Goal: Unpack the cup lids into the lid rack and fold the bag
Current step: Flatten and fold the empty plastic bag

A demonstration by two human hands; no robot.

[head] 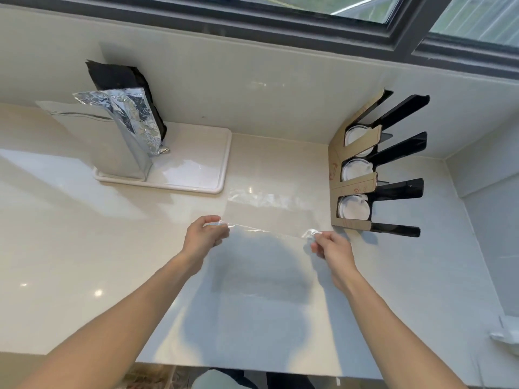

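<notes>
Head view, close, looking steeply down at countertop (84, 248)

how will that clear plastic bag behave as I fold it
The clear thin plastic bag looks floppy and very light: it sags between the left hand and right hand. Its glossy film will probably slide on the shiny white countertop.

We're seeing the bag (269, 211) lying btwn our hands, lid rack (354, 175) standing beyond our right hand (331, 245), tray (193, 161) beyond our left hand (205, 234).
</notes>
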